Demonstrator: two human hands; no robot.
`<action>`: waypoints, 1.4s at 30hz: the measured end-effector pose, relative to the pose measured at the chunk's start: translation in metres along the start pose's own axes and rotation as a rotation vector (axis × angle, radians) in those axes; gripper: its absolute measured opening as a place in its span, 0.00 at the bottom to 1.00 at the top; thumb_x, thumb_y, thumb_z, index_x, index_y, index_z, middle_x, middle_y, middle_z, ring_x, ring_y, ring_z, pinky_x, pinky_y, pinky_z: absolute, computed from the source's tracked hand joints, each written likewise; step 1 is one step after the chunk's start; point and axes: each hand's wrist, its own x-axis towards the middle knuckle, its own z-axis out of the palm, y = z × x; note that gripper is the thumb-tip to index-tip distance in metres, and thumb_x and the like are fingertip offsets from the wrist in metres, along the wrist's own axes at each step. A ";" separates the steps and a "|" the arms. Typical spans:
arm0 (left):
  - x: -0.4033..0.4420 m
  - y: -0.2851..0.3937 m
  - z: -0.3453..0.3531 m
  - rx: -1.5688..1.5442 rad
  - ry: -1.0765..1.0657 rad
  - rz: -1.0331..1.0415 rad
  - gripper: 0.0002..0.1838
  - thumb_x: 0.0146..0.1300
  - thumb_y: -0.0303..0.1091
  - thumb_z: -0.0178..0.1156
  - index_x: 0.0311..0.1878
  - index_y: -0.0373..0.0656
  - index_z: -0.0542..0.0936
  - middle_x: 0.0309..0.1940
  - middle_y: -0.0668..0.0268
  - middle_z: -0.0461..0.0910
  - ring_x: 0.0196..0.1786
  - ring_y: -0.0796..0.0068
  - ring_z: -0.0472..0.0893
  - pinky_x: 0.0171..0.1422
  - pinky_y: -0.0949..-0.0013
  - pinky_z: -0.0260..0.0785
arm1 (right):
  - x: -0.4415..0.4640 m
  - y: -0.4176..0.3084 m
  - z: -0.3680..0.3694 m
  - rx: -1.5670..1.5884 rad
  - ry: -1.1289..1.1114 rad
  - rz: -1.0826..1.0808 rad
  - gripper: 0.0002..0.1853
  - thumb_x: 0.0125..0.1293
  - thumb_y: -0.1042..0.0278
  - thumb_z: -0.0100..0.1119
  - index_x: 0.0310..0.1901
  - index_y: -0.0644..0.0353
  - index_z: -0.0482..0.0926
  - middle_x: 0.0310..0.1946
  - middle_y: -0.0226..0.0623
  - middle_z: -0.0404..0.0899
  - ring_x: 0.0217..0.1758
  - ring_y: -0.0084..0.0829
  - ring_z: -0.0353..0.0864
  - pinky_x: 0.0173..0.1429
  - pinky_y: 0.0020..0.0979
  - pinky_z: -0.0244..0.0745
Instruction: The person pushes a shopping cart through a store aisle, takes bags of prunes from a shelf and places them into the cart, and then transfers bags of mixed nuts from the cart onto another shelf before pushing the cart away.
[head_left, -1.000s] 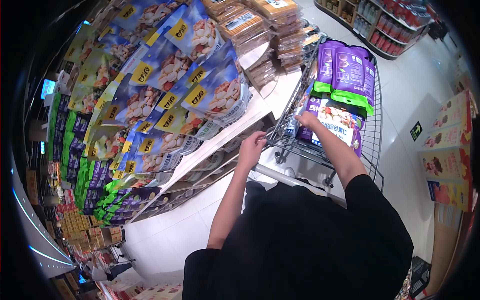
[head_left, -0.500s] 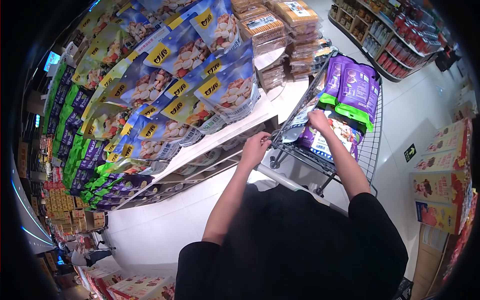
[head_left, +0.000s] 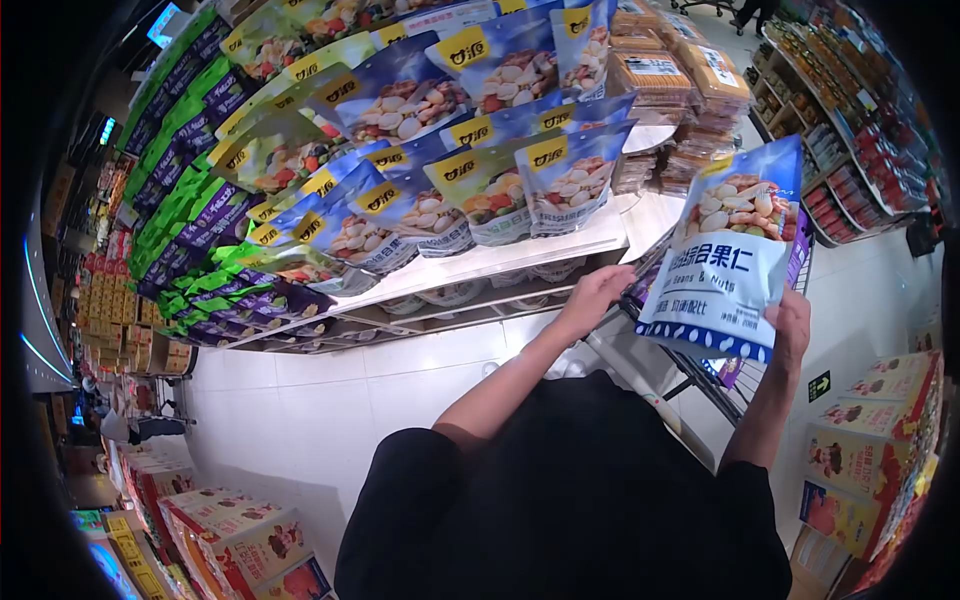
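Upright above the shopping cart [head_left: 726,398], a blue and white bag of mixed nuts [head_left: 712,265] shows its printed front. My right hand [head_left: 791,322] grips its lower right edge. The fingers of my left hand [head_left: 597,300] are stretched out by the cart's near left corner, close to the bag's left side and holding nothing I can see. The bag hides most of the cart's contents; a strip of purple packaging [head_left: 802,240] shows behind it.
At the left, a shelf [head_left: 510,265] carries rows of similar nut bags [head_left: 575,180] and purple-green bags [head_left: 190,225]. Packaged biscuits [head_left: 655,80] are stacked beyond. Printed cartons [head_left: 868,450] stand at right, others [head_left: 245,540] lower left. A drinks shelf [head_left: 850,150] is at far right.
My right hand, earlier down in the cart, has risen with the nut bag. My left hand's fingers, earlier curled at the cart's corner, are now straighter. The view has shifted.
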 end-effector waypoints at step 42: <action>-0.208 0.016 -0.406 0.554 1.147 0.122 0.12 0.51 0.26 0.60 0.41 0.35 0.77 0.34 0.56 0.79 0.35 0.63 0.79 0.42 0.69 0.68 | 0.112 0.191 0.537 -0.386 -0.211 0.135 0.11 0.51 0.68 0.52 0.32 0.67 0.77 0.25 0.54 0.77 0.33 0.48 0.78 0.39 0.40 0.71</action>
